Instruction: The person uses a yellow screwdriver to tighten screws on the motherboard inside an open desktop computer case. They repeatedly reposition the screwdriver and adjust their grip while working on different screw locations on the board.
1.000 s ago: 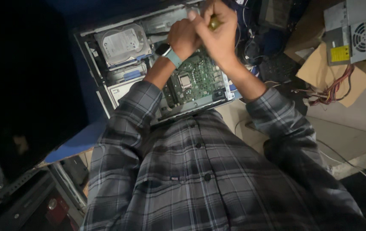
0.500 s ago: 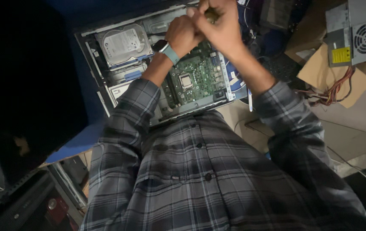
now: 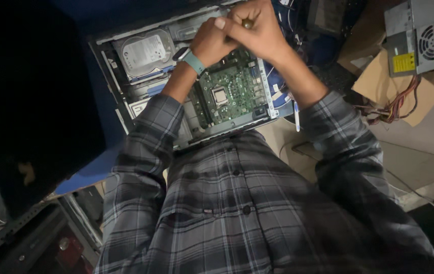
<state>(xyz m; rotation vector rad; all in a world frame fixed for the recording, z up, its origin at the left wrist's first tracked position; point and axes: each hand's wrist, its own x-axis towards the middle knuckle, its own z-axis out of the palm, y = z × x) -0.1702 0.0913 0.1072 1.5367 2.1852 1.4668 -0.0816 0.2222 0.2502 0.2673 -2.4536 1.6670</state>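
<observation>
An open desktop computer case [image 3: 109, 71] lies on its side in front of me. Inside are a green motherboard [image 3: 232, 94] with a bare processor socket and a silver hard drive [image 3: 143, 50]. My right hand [image 3: 260, 33] is closed around the handle of a screwdriver [image 3: 247, 23], held upright over the far edge of the board. My left hand [image 3: 211, 41], with a teal watch strap on the wrist, presses against the right hand and the tool. The tool's tip is hidden by my fingers.
A grey power supply [image 3: 420, 38] with a fan grille and coloured wires rests on brown cardboard [image 3: 394, 86] at the right. A dark panel [image 3: 29, 101] fills the left. A blue surface [image 3: 87, 170] lies under the case. Loose cables run along the right.
Both hands stay joined on the tool above the board, shifting slightly toward the far edge. My right forearm has swung a little.
</observation>
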